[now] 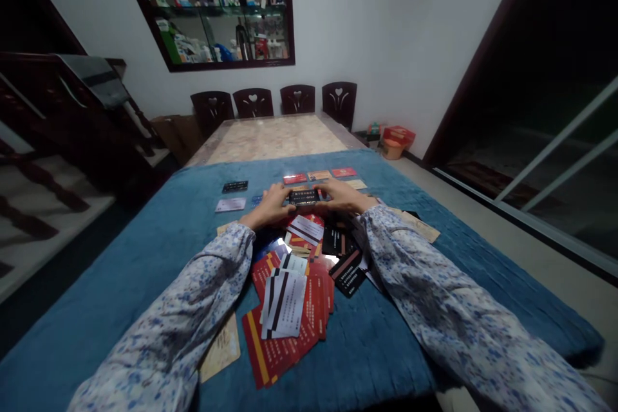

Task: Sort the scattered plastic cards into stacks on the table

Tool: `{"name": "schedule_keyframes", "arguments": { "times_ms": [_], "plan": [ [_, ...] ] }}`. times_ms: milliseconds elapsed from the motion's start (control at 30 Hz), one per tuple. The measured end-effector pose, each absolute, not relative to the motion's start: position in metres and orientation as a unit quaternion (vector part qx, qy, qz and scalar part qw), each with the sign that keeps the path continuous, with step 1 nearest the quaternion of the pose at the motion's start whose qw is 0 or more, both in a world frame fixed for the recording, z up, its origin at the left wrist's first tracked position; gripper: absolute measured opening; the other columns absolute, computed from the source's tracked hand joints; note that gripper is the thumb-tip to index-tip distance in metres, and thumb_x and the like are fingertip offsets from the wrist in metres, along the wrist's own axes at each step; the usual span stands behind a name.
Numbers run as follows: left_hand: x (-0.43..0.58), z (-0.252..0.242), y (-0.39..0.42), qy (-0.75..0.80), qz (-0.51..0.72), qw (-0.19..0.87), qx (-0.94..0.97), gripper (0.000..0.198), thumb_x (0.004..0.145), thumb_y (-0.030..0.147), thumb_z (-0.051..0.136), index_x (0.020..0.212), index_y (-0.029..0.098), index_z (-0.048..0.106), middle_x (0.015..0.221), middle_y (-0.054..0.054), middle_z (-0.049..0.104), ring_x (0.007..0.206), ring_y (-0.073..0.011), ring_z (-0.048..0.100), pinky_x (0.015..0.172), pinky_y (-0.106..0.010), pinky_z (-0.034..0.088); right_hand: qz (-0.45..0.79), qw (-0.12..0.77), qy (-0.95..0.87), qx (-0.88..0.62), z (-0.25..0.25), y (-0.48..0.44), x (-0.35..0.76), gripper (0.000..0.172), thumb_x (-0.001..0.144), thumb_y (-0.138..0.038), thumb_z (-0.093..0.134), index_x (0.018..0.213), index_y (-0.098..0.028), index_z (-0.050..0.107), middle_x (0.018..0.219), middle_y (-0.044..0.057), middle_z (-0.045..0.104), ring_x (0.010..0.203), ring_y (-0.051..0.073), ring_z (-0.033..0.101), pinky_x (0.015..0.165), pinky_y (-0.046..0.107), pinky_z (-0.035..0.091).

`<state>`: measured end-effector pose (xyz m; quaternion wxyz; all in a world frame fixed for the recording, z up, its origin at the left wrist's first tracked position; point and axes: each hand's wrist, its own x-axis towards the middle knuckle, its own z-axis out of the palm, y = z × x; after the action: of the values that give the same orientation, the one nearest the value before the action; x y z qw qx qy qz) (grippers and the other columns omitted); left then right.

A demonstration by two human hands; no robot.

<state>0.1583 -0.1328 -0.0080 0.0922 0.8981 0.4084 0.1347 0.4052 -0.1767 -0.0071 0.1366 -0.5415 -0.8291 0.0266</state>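
1. The black cards (303,198) look smooth, like plastic, with a bit of shine.
2. The red cards (284,355) look smooth too, like plastic or coated paper (it's hard to tell which).
3. The blue cover (120,257) looks like soft, fuzzy cloth, quite dull.
4. The bench (284,132) has a smooth top, like stone.
5. The sleeves (178,309) are thin, crinkly cloth.
6. The shelf (224,11) is shiny glass.

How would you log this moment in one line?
left hand: holds black card | right hand: holds same card | nearer: pale striped cards on red cards | surface: blue cloth
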Motion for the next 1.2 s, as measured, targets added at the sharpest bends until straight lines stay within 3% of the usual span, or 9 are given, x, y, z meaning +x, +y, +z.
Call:
{"name": "schedule_keyframes", "arguments": {
  "times_ms": [300, 533, 767, 1200],
  "plan": [
    [0.127, -0.004, -0.126, 0.448, 0.108, 0.073, 0.885, 0.041, 0.087, 0.032, 0.066, 0.126, 0.021, 0.066, 0.125, -0.01, 0.059, 0.124, -0.0322, 0.053, 0.107, -0.046, 0.042, 0.015, 0.079, -0.842, -0.533, -0.001, -0.155, 0.37, 0.039, 0.089, -0.042, 0.068, 0.115, -0.014, 0.074, 0.108, 0.013, 0.075, 0.098, 0.026, 0.066, 0.076, 0.029, 0.043],
    [0.106, 0.001, -0.122, 0.472, 0.097, 0.067, 0.874, 0.044, 0.087, 0.031, 0.065, 0.13, 0.021, 0.063, 0.127, -0.011, 0.059, 0.127, -0.0325, 0.053, 0.109, -0.048, 0.042, 0.019, 0.077, -0.849, -0.523, 0.003, -0.141, 0.346, 0.043, 0.09, -0.042, 0.07, 0.121, -0.013, 0.071, 0.115, 0.016, 0.074, 0.103, 0.028, 0.068, 0.08, 0.03, 0.044],
    [0.086, 0.003, -0.111, 0.502, 0.07, 0.051, 0.861, 0.045, 0.088, 0.031, 0.062, 0.132, 0.02, 0.061, 0.132, -0.013, 0.057, 0.129, -0.0334, 0.05, 0.108, -0.05, 0.042, 0.019, 0.052, -0.854, -0.518, 0.01, -0.127, 0.321, 0.037, 0.091, -0.043, 0.069, 0.115, -0.015, 0.073, 0.112, 0.013, 0.075, 0.105, 0.026, 0.067, 0.08, 0.027, 0.044],
    [0.056, 0.004, -0.087, 0.525, 0.061, 0.046, 0.847, 0.052, 0.084, 0.033, 0.061, 0.135, 0.019, 0.062, 0.138, -0.014, 0.056, 0.13, -0.0359, 0.05, 0.11, -0.051, 0.041, 0.031, 0.047, -0.861, -0.505, 0.006, -0.092, 0.287, 0.041, 0.092, -0.042, 0.069, 0.122, -0.015, 0.072, 0.112, 0.01, 0.076, 0.107, 0.023, 0.067, 0.076, 0.025, 0.042]
  ]
}}
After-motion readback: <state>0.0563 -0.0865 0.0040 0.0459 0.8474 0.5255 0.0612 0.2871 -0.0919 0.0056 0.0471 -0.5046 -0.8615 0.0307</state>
